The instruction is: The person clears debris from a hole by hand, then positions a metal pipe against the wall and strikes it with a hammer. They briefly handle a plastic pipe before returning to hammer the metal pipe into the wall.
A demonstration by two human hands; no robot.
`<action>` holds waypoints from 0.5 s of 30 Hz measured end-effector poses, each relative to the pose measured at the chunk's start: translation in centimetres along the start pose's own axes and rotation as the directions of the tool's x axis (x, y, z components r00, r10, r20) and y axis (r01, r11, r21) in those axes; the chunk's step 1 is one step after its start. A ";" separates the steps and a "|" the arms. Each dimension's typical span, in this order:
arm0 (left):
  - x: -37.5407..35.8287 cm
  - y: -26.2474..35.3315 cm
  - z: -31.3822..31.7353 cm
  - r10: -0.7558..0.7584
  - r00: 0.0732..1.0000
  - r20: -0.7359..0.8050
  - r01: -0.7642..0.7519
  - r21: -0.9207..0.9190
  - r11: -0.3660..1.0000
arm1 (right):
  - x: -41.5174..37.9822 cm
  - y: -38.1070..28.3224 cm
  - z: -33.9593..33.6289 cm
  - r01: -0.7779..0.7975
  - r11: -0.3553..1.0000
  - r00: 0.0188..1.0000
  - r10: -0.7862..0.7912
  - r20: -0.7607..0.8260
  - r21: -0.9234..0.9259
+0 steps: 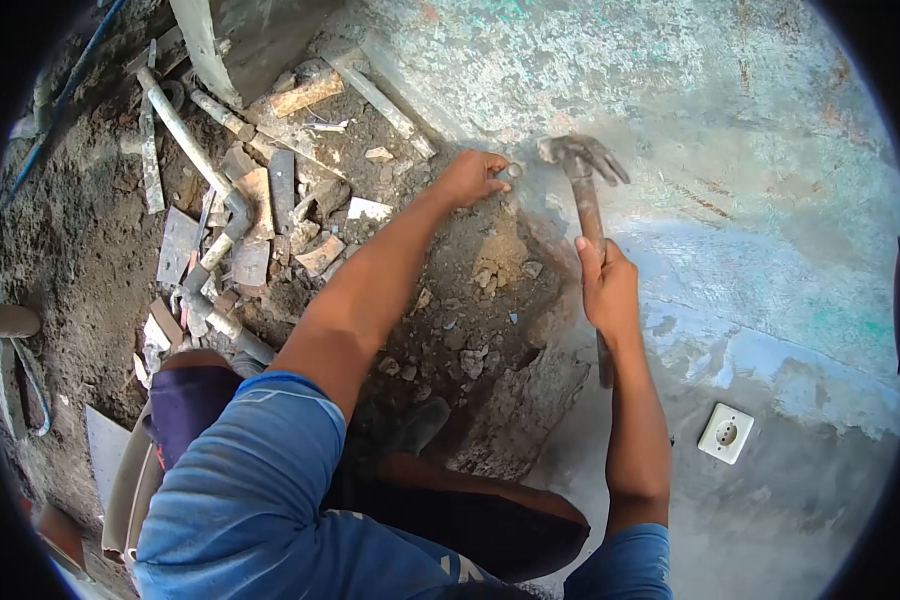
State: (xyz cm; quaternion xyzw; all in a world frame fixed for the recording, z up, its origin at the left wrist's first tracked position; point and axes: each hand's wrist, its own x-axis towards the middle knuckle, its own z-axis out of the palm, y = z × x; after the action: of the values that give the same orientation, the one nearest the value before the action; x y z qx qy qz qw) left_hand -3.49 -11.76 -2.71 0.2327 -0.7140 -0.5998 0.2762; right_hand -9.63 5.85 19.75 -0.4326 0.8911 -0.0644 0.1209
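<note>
My left hand [467, 178] is closed low against the wall, its thumb and fingers pinching a chisel-like rod [514, 170]. Only the rod's pale round end shows; its shaft is hidden. In my right hand [611, 290] is a claw hammer [588, 195], gripped around its worn wooden handle. The hammer's head is a short way right of the rod's end and apart from it, with the claw pointing right. Below my left hand, broken sandy rubble [500, 258] lies on dark soil at the foot of the wall.
Broken tiles [178, 245], wood scraps [307, 94] and a jointed pipe [185, 135] litter the soil at left. A painted, patchy wall [710, 180] fills the right side, bearing a white socket [726, 433]. A blue hose [65, 105] runs along the upper left.
</note>
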 end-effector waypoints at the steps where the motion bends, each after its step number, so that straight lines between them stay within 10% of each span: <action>1: -0.1 -0.4 0.5 0.024 1.000 0.002 -0.025 0.027 0.999 | -0.2 -1.5 -1.5 0.061 0.992 0.990 -0.046 -0.133 0.114; 6: -0.5 -0.2 1.1 0.026 0.998 -0.049 -0.027 -0.031 0.999 | -1.2 -10.1 -10.9 0.639 0.560 0.703 -0.145 -0.696 0.528; 9: -0.3 0.4 0.3 0.042 0.998 -0.043 -0.041 0.019 0.999 | -0.7 -6.4 -3.7 0.748 0.406 0.645 -0.264 -0.717 0.524; 11: -0.5 0.6 0.3 -0.028 0.999 0.023 0.028 0.024 0.999 | -0.6 2.2 3.8 0.364 0.926 0.897 -0.320 -0.305 0.099; 12: -0.7 0.6 0.3 -0.015 1.000 0.016 0.015 0.031 0.999 | 0.3 4.6 5.0 0.083 0.994 0.997 -0.082 0.017 -0.069; 15: -0.4 -0.3 0.5 -0.043 0.999 0.001 0.043 -0.070 0.997 | 0.0 -0.1 0.7 -0.008 0.998 1.000 0.007 0.019 0.056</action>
State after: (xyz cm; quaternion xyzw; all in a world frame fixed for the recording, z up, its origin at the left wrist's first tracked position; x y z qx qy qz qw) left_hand -3.54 -11.13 -3.17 0.2381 -0.6873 -0.6303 0.2713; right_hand -9.38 5.77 19.11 -0.4265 0.8893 -0.0850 0.1416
